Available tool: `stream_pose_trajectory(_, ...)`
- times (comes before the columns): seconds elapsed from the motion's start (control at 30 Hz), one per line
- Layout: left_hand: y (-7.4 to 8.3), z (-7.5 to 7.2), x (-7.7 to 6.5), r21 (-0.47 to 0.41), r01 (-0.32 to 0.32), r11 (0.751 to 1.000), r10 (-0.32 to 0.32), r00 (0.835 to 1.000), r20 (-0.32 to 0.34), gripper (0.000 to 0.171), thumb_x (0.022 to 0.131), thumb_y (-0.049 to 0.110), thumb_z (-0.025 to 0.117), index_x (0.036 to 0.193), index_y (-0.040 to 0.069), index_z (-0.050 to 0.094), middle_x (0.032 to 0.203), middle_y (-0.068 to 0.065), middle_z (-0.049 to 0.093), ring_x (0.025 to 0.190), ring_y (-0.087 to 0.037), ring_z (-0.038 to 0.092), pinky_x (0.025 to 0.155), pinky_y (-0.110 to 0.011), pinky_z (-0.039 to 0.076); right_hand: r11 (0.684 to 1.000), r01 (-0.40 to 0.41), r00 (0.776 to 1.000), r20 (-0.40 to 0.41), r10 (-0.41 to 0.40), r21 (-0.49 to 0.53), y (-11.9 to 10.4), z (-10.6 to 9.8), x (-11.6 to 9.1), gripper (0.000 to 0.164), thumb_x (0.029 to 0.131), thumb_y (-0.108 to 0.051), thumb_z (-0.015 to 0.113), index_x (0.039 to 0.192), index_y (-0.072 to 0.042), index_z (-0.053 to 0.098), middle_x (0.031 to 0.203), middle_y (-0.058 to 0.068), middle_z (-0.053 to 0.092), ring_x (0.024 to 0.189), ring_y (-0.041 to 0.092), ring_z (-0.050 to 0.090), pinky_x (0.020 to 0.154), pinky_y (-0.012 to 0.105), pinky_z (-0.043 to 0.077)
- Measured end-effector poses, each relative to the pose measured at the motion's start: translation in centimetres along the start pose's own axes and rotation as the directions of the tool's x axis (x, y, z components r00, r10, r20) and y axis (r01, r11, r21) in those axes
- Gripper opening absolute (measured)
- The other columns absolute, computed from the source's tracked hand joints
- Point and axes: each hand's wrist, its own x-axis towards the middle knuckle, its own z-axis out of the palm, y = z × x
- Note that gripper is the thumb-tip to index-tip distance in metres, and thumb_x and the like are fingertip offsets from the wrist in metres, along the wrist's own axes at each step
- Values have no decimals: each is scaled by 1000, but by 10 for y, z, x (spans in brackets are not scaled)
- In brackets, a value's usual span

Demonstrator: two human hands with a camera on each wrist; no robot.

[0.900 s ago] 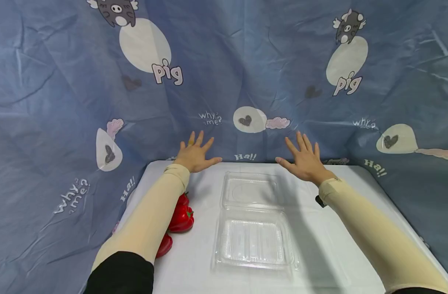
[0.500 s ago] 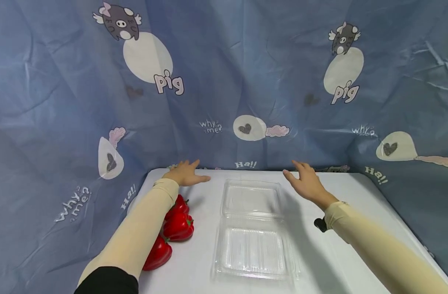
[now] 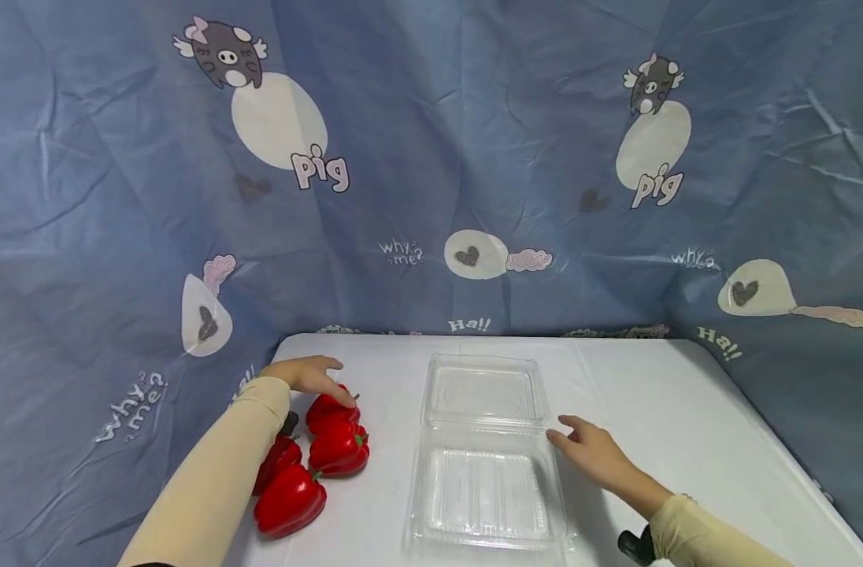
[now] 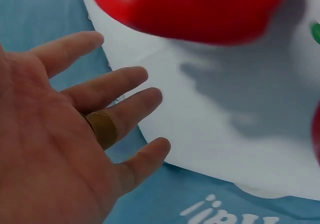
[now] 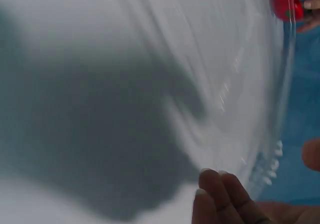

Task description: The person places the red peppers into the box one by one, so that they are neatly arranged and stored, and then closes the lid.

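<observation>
Several red bell peppers (image 3: 290, 502) with green stems lie in a group on the left of the white table. My left hand (image 3: 305, 373) hovers at the farthest bell pepper (image 3: 332, 411), its thumb overlapping it in the head view. In the left wrist view its fingers (image 4: 135, 111) are spread, one wearing a yellowish band, and a bell pepper (image 4: 195, 9) shows beyond them. A clear plastic clamshell container (image 3: 484, 492) lies unfolded mid-table, its lid (image 3: 483, 391) toward the back. My right hand (image 3: 596, 454), holding nothing, is beside the container's right edge, fingers loosely extended.
The white-covered table (image 3: 658, 409) ends at a blue printed curtain (image 3: 431, 157) at the back and sides. A black wrist device (image 3: 637, 545) sits at the right sleeve, another black piece (image 3: 288, 424) near the left cuff.
Both hands have come down and back from the table's far edge. The left hand moved left to the bell peppers, the right hand toward the container's right edge. The peppers and container stayed put.
</observation>
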Motion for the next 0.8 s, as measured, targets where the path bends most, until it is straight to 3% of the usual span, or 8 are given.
stream_pose_trajectory(0.2, -11, 8, -2, -21, -28, 999, 28, 1000, 12, 94, 69, 42, 85, 143, -1, 45, 140, -24, 47, 127, -41, 44, 100, -59, 43, 992, -58, 998, -19, 61, 109, 9, 27, -26, 70, 101, -39, 53, 151, 4, 29, 88, 6, 60, 66, 16, 56, 57, 31, 47)
stream_pose_trajectory(0.33, -10, 9, -2, -53, -30, 998, 30, 999, 16, 85, 67, 35, 88, 136, 1, 51, 127, -17, 54, 117, -35, 51, 94, -53, 50, 980, -87, 994, -49, 97, 179, 12, 38, -36, 62, 102, -36, 51, 151, -1, 34, 81, 4, 58, 64, 16, 55, 56, 28, 45)
stream_pose_trajectory(0.5, -11, 12, 1, -47, -26, 999, 27, 1000, 5, 76, 66, 33, 89, 128, 4, 56, 114, -11, 58, 106, -29, 55, 87, -48, 54, 971, -66, 989, -111, 93, 231, 14, 46, -45, 54, 102, -30, 54, 148, -5, 43, 75, 1, 58, 62, 15, 55, 55, 26, 44)
stream_pose_trajectory(0.8, -8, 18, 1, -112, -4, 994, 3, 1000, -9, 77, 65, 29, 90, 128, 6, 54, 112, -10, 58, 100, -29, 57, 77, -51, 55, 952, -85, 980, -149, 134, 293, 14, 56, -52, 51, 100, -19, 56, 147, -4, 45, 72, 3, 56, 57, 16, 53, 49, 26, 46)
